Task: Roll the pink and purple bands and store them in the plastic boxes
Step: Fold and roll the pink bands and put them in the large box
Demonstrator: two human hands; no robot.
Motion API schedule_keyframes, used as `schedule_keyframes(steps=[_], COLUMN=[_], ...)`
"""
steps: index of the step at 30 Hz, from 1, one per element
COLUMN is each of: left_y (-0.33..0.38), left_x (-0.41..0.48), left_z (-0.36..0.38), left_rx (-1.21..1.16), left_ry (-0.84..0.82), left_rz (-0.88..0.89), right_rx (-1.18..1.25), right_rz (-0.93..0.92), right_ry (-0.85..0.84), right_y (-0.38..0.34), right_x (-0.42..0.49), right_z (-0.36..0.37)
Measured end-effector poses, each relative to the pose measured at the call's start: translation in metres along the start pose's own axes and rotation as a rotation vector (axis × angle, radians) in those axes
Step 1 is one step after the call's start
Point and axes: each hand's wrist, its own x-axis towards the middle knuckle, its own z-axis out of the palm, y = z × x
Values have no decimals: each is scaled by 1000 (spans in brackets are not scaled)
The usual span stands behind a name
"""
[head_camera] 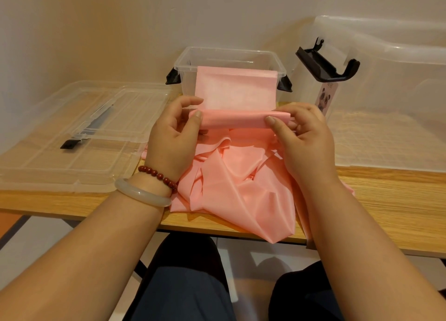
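The pink band (237, 176) is lying directly in front of the small clear box (226, 53), on the person's side of it. Its loose length is bunching in crumpled folds on the table (386, 195) and spilling over the table edge farthest from the box. At the box end, the band is being turned over on itself into a soft fold (235, 123) whose long axis is running side to side, parallel to the box's front wall. A flat end is standing up from that fold and covering much of the wall; whether it is leaning on the plastic cannot be told. The left hand (172, 137) is pinching the left end of the fold, thumb on the near face and fingers curling behind. The right hand (304, 137) is gripping the right end the same way, so the two hands are sitting at equal reach from the box with the fold stretched between them. Judging from this, the rolling is only just beginning, since nearly all of the band is waiting unrolled on the side away from the box. The next turns are probably going to have to travel away from the box, toward the person, keeping the fold square to the band's edges so the roll does not cone. The box is standing open, with a clear lid (79, 137) lying flat to its left and a larger clear box (386, 79) standing to its right. No purple band is showing anywhere around the box.
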Motion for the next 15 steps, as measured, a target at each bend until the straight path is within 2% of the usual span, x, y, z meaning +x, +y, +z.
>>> schedule_keyframes(steps=[7,12,15], left_y=[-1,0,1], left_x=[1,1,1], left_z=[-2,-4,-3], left_rx=[-12,-12,-13], left_ry=[31,-55,-44], left_rz=[-8,-5,-12], right_rx=[66,89,75], right_rz=[34,55,67], right_ry=[-5,-30,-58], right_y=[-1,-3,-2], right_x=[-3,-4,-5], right_z=[0,-3,-4])
